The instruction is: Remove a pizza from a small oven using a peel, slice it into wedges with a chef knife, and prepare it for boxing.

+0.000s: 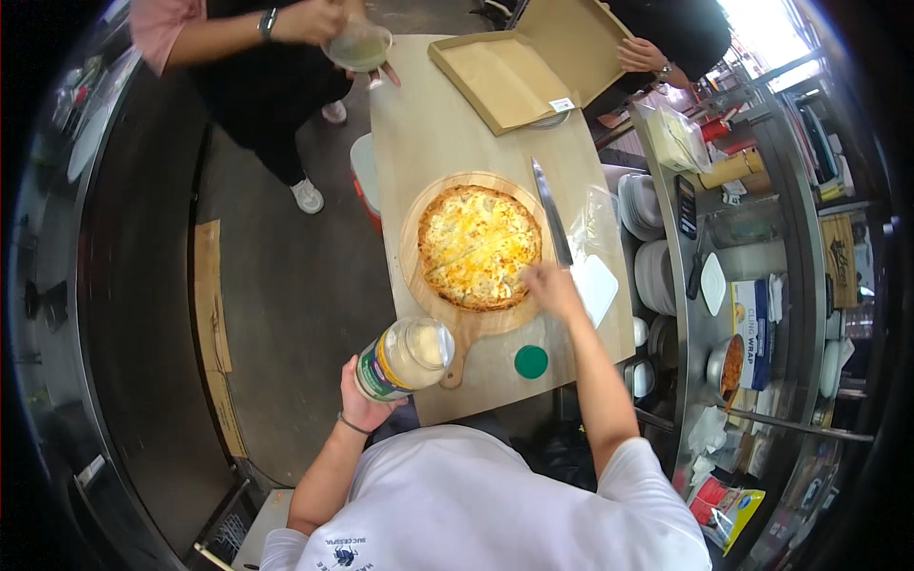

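Observation:
My left hand grips a large clear plastic jar by its lower side. The jar is uncapped and tilted, with pale grated cheese inside. Above the right edge of a cheese-topped pizza is my right hand, blurred, its fingers drawn together; whether they pinch anything is not visible. Cut lines cross the pizza, which rests on a round wooden pizza peel with its handle toward me. A green screw lid lies on the table below my right hand.
Beyond the peel are a long knife and an open cardboard pizza box, its lid touched by a person's hand. Another person holds a bowl at far left. A white plastic lid and metal shelving flank the right.

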`<state>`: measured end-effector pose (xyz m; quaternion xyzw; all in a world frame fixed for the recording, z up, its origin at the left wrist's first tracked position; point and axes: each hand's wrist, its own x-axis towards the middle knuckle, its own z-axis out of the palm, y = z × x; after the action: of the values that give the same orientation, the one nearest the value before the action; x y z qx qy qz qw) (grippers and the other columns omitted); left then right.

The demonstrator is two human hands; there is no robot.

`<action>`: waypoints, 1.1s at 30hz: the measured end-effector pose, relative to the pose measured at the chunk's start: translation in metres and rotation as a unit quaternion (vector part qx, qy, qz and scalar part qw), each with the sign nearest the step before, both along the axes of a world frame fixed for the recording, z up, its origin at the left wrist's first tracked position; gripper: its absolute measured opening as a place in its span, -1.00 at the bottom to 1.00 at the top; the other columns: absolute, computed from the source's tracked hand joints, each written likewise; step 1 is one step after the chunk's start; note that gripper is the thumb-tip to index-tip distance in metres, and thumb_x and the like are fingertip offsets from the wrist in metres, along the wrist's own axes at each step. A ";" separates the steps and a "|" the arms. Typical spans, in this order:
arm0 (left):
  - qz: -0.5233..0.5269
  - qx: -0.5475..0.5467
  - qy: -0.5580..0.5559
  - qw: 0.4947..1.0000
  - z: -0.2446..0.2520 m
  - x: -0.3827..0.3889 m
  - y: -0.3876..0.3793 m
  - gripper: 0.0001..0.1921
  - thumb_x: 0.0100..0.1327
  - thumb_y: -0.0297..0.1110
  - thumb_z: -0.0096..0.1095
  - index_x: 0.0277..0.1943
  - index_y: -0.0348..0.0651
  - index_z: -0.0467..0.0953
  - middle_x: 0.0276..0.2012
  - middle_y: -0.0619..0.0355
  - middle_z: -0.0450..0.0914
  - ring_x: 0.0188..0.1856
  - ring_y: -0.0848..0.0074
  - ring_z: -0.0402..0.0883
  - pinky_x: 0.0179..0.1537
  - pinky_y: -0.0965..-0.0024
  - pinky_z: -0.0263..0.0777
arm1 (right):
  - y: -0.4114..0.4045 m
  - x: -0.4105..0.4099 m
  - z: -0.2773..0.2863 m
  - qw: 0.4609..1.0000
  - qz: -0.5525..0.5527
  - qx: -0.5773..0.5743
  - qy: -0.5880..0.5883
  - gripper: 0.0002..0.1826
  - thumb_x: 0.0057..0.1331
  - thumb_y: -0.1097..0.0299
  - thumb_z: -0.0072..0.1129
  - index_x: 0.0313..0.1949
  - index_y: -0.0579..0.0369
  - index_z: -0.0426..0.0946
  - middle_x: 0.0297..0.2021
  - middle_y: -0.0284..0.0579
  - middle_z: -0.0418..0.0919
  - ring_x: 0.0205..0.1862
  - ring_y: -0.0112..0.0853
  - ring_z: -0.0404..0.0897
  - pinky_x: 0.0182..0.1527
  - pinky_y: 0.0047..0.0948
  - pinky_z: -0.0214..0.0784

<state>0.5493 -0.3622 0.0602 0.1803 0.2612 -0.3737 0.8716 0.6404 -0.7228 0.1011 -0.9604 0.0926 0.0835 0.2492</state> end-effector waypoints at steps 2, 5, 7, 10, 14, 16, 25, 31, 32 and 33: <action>-0.003 -0.007 -0.005 1.000 -0.004 -0.001 0.003 -0.37 0.24 0.27 -0.32 0.09 -0.01 0.44 -0.11 0.12 0.60 -0.15 0.32 0.58 -0.36 0.26 0.44 | 0.010 -0.072 -0.018 0.986 -0.086 -0.100 0.099 -0.64 0.20 0.09 0.11 -0.30 0.19 0.55 -0.35 0.19 0.58 -0.26 0.04 0.56 -0.22 -0.07 0.41; -0.039 -0.026 -0.022 0.999 -0.004 0.001 0.000 -0.35 0.25 0.27 -0.32 0.13 -0.04 0.42 -0.09 0.09 0.59 -0.13 0.29 0.59 -0.33 0.23 0.48 | 0.022 -0.146 -0.047 0.977 -0.140 -0.127 0.098 -0.49 0.19 -0.05 0.12 -0.01 0.06 0.47 -0.06 0.19 0.48 -0.03 0.02 0.48 -0.06 -0.07 0.37; -0.074 -0.053 -0.014 0.996 0.001 0.005 -0.010 -0.34 0.25 0.26 -0.33 0.15 -0.06 0.40 -0.06 0.06 0.59 -0.12 0.26 0.60 -0.30 0.22 0.52 | 0.030 -0.163 -0.064 0.967 -0.178 -0.177 0.042 -0.32 0.19 -0.11 0.12 0.22 -0.05 0.29 0.13 0.19 0.27 0.14 0.07 0.31 0.09 -0.05 0.26; -0.111 -0.046 -0.008 0.993 -0.001 0.005 -0.024 -0.34 0.26 0.24 -0.32 0.16 -0.08 0.40 -0.03 0.05 0.57 -0.10 0.21 0.59 -0.26 0.20 0.51 | 0.028 -0.162 -0.060 0.977 -0.174 -0.117 0.034 -0.28 0.18 -0.10 0.15 0.25 -0.05 0.26 0.16 0.24 0.21 0.16 0.12 0.25 0.16 -0.03 0.19; -0.150 -0.045 -0.004 0.988 0.001 0.011 -0.047 -0.36 0.25 0.22 -0.30 0.12 -0.09 0.44 -0.09 0.05 0.60 -0.14 0.23 0.61 -0.28 0.19 0.51 | 0.027 -0.173 -0.070 0.991 -0.090 -0.098 0.018 -0.36 0.12 0.15 0.24 0.19 0.02 0.32 0.13 0.19 0.27 0.10 0.06 0.32 0.14 -0.09 0.22; -0.165 -0.029 -0.005 0.986 0.010 0.011 -0.062 -0.38 0.26 0.22 -0.31 0.08 -0.08 0.47 -0.16 0.08 0.63 -0.19 0.24 0.63 -0.30 0.19 0.52 | 0.014 -0.176 -0.071 0.990 -0.134 -0.033 -0.021 -0.40 0.09 0.24 0.23 0.15 0.05 0.35 0.06 0.17 0.32 0.05 0.04 0.36 0.11 -0.10 0.24; -0.243 -0.069 -0.050 0.966 0.019 -0.014 -0.110 -0.37 0.28 0.21 -0.32 0.15 -0.07 0.41 -0.09 0.07 0.60 -0.11 0.24 0.62 -0.24 0.12 0.55 | 0.030 -0.169 0.119 0.944 0.197 0.084 -0.251 -0.49 -0.10 0.28 0.24 -0.06 -0.02 0.47 -0.11 -0.03 0.43 -0.08 -0.05 0.42 0.01 -0.14 0.29; -0.309 -0.036 -0.062 0.948 0.027 -0.037 -0.142 -0.36 0.24 0.26 -0.29 0.17 -0.01 0.39 -0.06 0.06 0.59 -0.15 0.20 0.59 -0.40 0.21 0.46 | -0.020 -0.184 0.121 0.924 0.233 0.071 -0.294 -0.56 -0.14 0.28 0.26 -0.16 -0.07 0.50 -0.12 -0.07 0.43 -0.08 -0.09 0.42 -0.04 -0.19 0.33; -0.302 -0.048 -0.042 0.951 0.027 -0.041 -0.145 -0.35 0.24 0.26 -0.29 0.17 -0.01 0.38 -0.07 0.06 0.59 -0.18 0.20 0.59 -0.41 0.23 0.45 | -0.024 -0.186 0.120 0.923 0.238 0.073 -0.295 -0.56 -0.14 0.28 0.26 -0.16 -0.07 0.50 -0.12 -0.07 0.43 -0.08 -0.09 0.42 -0.04 -0.19 0.33; -0.297 -0.060 -0.021 0.953 0.028 -0.046 -0.150 -0.34 0.24 0.27 -0.29 0.18 -0.02 0.38 -0.08 0.06 0.59 -0.21 0.20 0.60 -0.43 0.25 0.44 | -0.028 -0.190 0.118 0.914 0.265 0.107 -0.287 -0.56 -0.12 0.27 0.27 -0.16 -0.07 0.50 -0.13 -0.07 0.44 -0.10 -0.10 0.43 -0.06 -0.20 0.35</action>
<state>0.5037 -0.5118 0.0886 0.2048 0.1545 -0.6268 0.7357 0.4502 -0.7508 0.2192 -0.9000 -0.2505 -0.1238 0.3347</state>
